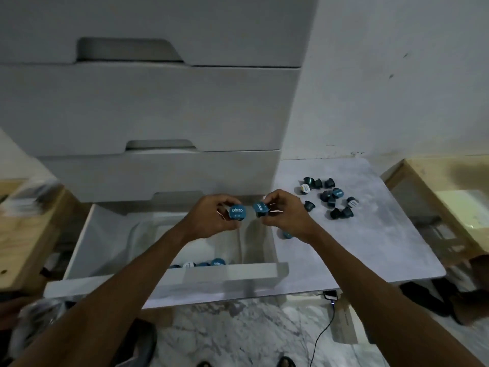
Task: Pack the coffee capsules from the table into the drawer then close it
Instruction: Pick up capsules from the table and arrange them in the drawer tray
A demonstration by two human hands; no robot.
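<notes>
Left hand (211, 215) and right hand (280, 215) each pinching 1 capsule (237, 212) by the rim over drawer (164, 280); probably light, rigid, easy to fumble.

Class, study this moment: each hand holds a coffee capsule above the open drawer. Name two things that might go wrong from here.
1. The left hand and right hand each pinch a capsule by fingertips; one may slip and miss the open drawer.
2. The loose capsules on the table lie tipped, so a reaching hand might knock some off the table.
</notes>
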